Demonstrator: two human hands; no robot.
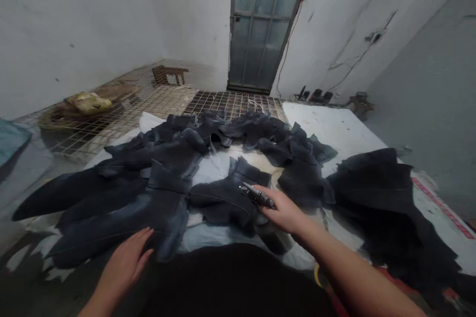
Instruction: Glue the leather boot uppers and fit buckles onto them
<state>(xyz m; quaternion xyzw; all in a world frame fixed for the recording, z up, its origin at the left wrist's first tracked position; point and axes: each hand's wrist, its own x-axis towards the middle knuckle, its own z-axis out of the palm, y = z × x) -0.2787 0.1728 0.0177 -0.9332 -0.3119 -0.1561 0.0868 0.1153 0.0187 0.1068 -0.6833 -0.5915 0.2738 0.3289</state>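
Many dark leather boot uppers [163,158] lie spread in a half ring on a white sheet [334,129]. My left hand [124,262] rests flat with fingers stretched out on the near edge of one large dark boot upper [122,218] at the lower left. My right hand [284,210] is closed round a small metal tool [256,194] that looks like snips or pliers, held over a dark boot upper [226,198] in the middle. A dark piece of material [223,282] lies right in front of me.
A heap of black leather [386,198] lies at the right. A wire mesh rack [122,114] at the back left carries a yellowish bundle [87,103] and a small crate [169,75]. A metal door [260,25] stands behind, with white walls on both sides.
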